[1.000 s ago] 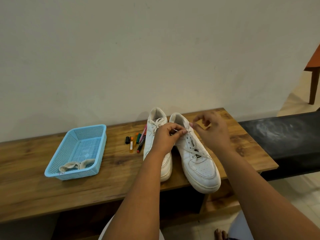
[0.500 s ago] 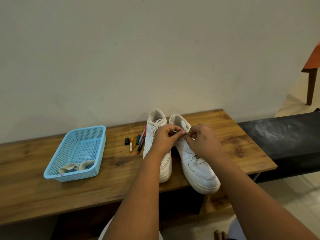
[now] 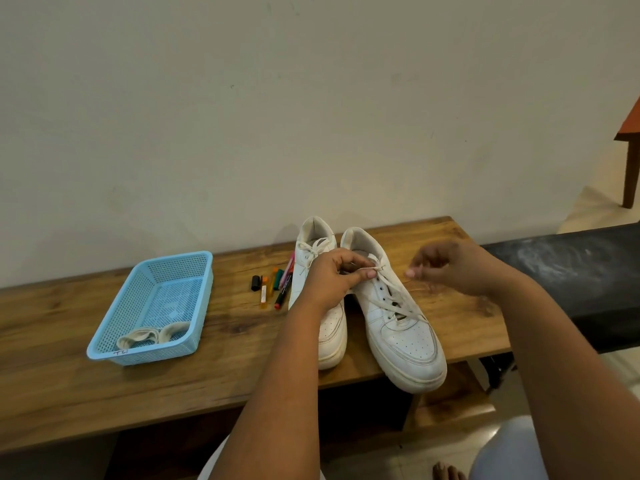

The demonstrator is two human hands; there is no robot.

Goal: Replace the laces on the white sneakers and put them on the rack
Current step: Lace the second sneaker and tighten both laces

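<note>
Two white sneakers stand side by side on the wooden bench (image 3: 69, 382), toes toward me. The left sneaker (image 3: 333, 341) has its lace tied in a bow. On the right sneaker (image 3: 407, 341) the white lace (image 3: 398, 304) lies loose and crossed over the eyelets. My left hand (image 3: 330, 277) pinches that lace at the top eyelets. My right hand (image 3: 450, 268) hovers just right of the shoe, blurred, its fingertips pinched on the thin lace end.
A light blue mesh basket (image 3: 114, 355) at the left holds rolled cream laces (image 3: 152, 336). Several markers (image 3: 277, 285) lie left of the sneakers. A black bench (image 3: 571, 278) adjoins on the right, and a chair leg (image 3: 630, 174) stands beyond it.
My right hand dropped to the top eyelets beside my left hand, then pulled away to the right. My left hand stayed on the lace at the shoe.
</note>
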